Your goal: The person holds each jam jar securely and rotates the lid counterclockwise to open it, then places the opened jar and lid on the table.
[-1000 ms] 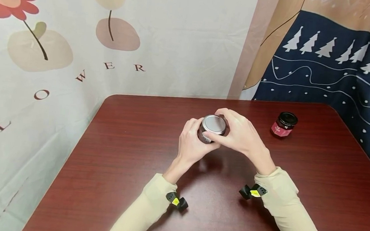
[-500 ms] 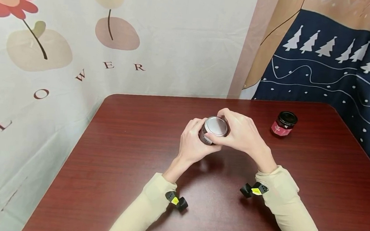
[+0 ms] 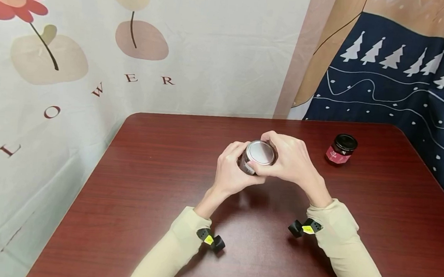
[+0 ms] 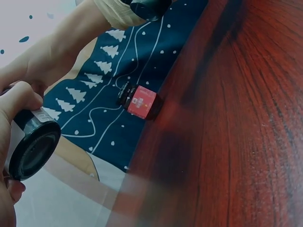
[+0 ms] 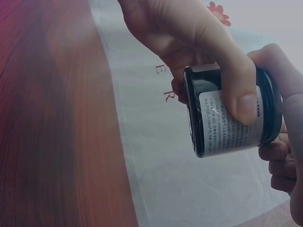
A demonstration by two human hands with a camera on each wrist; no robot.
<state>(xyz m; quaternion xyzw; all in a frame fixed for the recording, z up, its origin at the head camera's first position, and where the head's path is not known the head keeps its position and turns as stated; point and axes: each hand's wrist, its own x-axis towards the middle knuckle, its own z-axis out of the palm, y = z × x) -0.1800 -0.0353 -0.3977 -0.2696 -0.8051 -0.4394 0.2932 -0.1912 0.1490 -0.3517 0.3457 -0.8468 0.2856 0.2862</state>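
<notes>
A dark glass jar point(image 3: 260, 153) is held up off the table between both hands. My left hand point(image 3: 230, 168) grips its body, the thumb lying over the white printed label point(image 5: 222, 130) in the right wrist view. My right hand point(image 3: 291, 160) holds the lid end, thumb on one side and fingers curled round the other. From above the lid looks shiny and silvery; in the right wrist view the lid point(image 5: 271, 109) is dark. The left wrist view shows the jar's round dark base point(image 4: 35, 150). Whether lid and body are apart cannot be seen.
A second jar point(image 3: 341, 149), with a black lid and pink label, stands upright at the back right of the dark red wooden table point(image 3: 155, 185). A pale printed cloth point(image 3: 221, 47) hangs behind, and a navy tree-patterned cloth point(image 3: 390, 91) hangs at the right.
The held jar and both hands have shifted slightly to the right and towards me. Both hands keep their hold, and the pink-labelled jar stays in place.
</notes>
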